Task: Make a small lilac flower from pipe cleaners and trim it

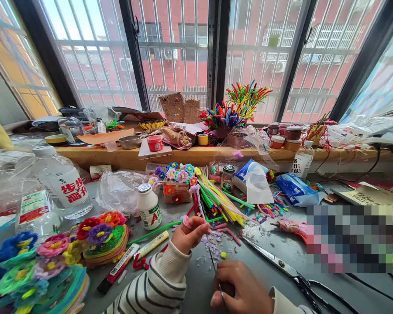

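Note:
My left hand [190, 234] is closed in a pinch on a lilac pipe cleaner [201, 208] that rises from the fingertips. A pink curl of fuzzy stem [185, 221] sits by its fingers. My right hand [240, 285] is closed around a thin metal tool [212, 257], which looks like narrow scissors seen edge-on. Its tip points up, close to the left fingertips. Lilac fuzz clippings [218, 244] lie on the grey table beneath. Large scissors [281, 264] rest beside my right hand. Behind my hands stands a small basket [180, 194] of fuzzy flowers.
Loose pipe cleaners [221, 198] fan out behind my hands. A white bottle [149, 207], a cutter knife [118, 268] and flower-topped discs [106, 246] are at left. A pink glue gun [291, 227] and tissue packs [294, 189] are at right. Craft supplies crowd the wooden sill [124, 152].

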`<state>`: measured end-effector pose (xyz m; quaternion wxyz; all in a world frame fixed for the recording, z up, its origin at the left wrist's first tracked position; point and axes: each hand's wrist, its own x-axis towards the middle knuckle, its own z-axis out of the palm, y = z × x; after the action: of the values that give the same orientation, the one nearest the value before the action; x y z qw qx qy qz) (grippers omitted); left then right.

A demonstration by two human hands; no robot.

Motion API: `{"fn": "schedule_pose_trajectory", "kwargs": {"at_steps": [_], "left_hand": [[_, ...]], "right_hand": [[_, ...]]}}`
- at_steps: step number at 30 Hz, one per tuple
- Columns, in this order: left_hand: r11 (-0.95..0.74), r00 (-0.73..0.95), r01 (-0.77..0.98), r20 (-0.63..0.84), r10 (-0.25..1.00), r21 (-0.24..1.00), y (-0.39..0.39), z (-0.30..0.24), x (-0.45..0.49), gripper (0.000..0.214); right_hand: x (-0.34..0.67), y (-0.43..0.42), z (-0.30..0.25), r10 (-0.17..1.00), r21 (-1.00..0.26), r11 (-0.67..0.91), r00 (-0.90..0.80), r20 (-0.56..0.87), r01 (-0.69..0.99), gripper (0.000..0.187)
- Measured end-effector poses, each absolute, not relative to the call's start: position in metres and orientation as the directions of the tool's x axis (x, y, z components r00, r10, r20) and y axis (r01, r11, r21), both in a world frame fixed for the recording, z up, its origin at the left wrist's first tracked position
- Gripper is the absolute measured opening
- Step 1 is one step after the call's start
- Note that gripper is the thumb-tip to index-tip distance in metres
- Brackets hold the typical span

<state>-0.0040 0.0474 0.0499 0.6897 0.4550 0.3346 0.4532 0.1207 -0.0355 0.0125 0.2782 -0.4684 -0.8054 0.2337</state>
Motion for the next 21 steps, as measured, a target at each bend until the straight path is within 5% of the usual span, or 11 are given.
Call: {"fn": "schedule_pose_trajectory", "kwargs": {"at_steps": [11,21], "left_hand": [[0.057,0.296,-0.242,0.017,0.955,0.969,0.0442,0.0486,-0.0034,0.031],[0.028,0.266,-0.219,0.032,0.963,0.975,0.0461,0.0468,-0.0033,0.032]], "right_hand": [[0.1205,-0.0333,0.0080,0.892,-0.594,0.452,-0.360,0.274,0.665,0.065],[0.1198,-0.0367,0.0083,0.916,-0.351,0.359,-0.253,0.312,0.865,0.040]]}}
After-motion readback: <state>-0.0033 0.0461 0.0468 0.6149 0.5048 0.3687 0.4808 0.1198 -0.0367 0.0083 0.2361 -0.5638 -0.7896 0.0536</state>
